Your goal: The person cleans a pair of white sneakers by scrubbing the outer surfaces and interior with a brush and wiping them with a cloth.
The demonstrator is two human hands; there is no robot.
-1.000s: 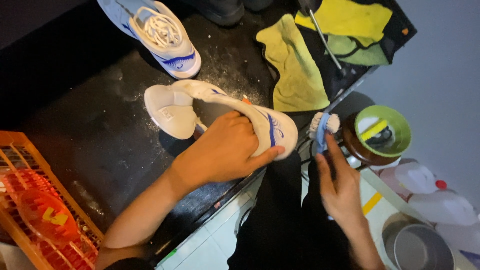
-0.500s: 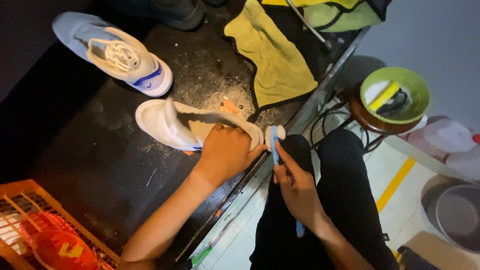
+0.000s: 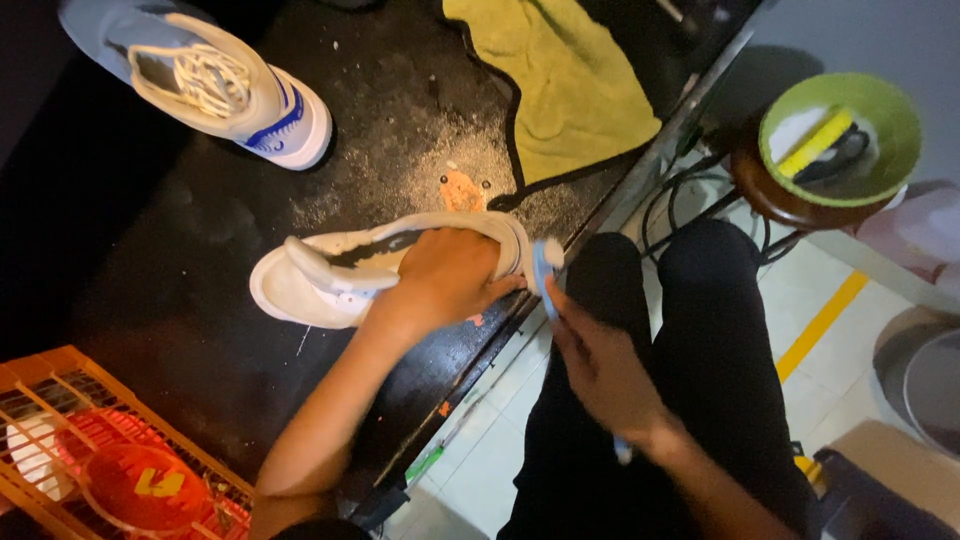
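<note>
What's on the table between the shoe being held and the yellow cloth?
In the head view, only an orange patch and pale speckles on the dark table lie between the shoe and the cloth.

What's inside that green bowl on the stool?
In the green bowl lies a yellow, bar-shaped thing beside something white and a dark object. What they are is unclear, and the bowl's bottom beneath them is hidden. The stool shows only at its edge.
</note>
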